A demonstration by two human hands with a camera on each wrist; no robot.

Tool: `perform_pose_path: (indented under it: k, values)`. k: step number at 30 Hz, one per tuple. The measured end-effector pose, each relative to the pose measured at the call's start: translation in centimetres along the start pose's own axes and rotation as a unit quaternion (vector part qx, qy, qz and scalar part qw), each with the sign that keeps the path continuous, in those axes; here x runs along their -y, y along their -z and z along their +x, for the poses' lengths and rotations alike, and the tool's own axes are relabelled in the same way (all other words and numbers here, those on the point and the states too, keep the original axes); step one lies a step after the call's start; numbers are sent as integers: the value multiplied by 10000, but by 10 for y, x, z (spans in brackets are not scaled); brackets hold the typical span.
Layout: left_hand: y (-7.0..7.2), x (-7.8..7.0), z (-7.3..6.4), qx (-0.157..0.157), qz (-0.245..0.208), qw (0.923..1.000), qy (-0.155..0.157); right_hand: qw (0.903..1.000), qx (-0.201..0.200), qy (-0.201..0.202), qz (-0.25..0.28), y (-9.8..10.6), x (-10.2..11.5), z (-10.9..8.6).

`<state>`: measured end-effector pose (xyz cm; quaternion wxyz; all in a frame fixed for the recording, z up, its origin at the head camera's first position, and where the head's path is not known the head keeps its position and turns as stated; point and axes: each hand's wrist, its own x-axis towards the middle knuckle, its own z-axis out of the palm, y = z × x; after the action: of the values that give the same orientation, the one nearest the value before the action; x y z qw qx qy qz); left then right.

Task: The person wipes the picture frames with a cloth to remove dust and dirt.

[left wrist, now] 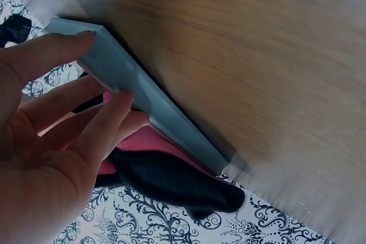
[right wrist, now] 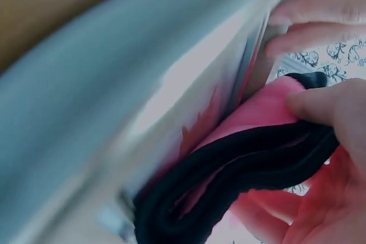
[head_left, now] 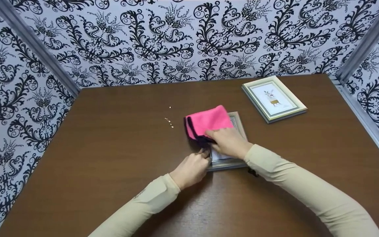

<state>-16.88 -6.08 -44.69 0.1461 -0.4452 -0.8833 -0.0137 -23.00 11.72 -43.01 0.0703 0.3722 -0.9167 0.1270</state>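
A picture frame [head_left: 230, 163] with a light, silvery border lies on the brown table, partly hidden under a folded pink cloth [head_left: 209, 121] with black edging. My right hand [head_left: 230, 141] grips the cloth and holds it against the front of the frame. In the right wrist view, the thumb presses on the folded cloth [right wrist: 263, 107], and part of a reddish picture shows beside it. At the near left corner, my left hand [head_left: 192, 168] holds the frame by its edge. The left wrist view has the thumb and fingertips on the frame's grey side [left wrist: 143, 92].
A second picture frame [head_left: 287, 113], cream-edged with a plant picture, lies at the back right of the table [head_left: 117, 141]. Small shiny bits [head_left: 169, 122] are seen left of the cloth. Patterned walls [head_left: 163, 39] stand at the back and sides, with metal posts at the corners.
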Motion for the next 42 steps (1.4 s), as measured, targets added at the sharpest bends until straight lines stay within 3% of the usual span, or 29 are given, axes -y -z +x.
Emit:
perform_pose_path:
  k: [7,13,18,24,30,35,42]
  values:
    - [0,-2,0,1,136,9999,-23,9976,53,489,494,-2,-2,-1]
    - [-3,-1,1,-205,140,9997,-75,9975,289,592,-261,3,-9,-6]
    - [-3,-1,2,-217,45,9997,-77,9919,621,111,-1101,10,-16,-17]
    - [-1,0,3,-31,-195,9998,-18,9742,910,-674,-1955,18,-26,-31]
    - [1,0,4,74,-413,9991,52,9629,905,-948,-2361,20,-17,-41]
    - [0,1,2,75,-370,9993,20,9666,769,-1003,-2229,14,-3,-42]
    - [-4,2,1,-2,-355,9993,-124,9885,451,-830,-1178,7,10,-29]
